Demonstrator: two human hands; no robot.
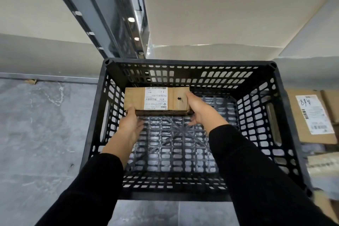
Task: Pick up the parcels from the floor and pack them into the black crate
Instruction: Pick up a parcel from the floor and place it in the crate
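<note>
Head camera looks down, and we see a black crate [190, 62] standing on the grey floor [36, 124]. Inside it, close to the far wall and more to the left side, is a brown parcel [134, 99] with a white label [156, 98] on top. Both hands are reaching into the crate and holding this parcel. The left hand [131, 121] grips the near left corner, with its thumb up on the edge and its fingers tucked under the box where we cannot see them. The right hand [200, 110] is wrapped round the right end, with the fingers lying along that side. We cannot tell if the parcel sits on the crate's bottom or hangs just above it (the bottom is a grid full of holes). Both arms wear black sleeves [256, 170]. Outside the crate, on the right, other parcels [311, 115] lie on the floor, and one has a white label with writing on it. A metal post [113, 24] with round holes stands behind the crate's far left corner.
</note>
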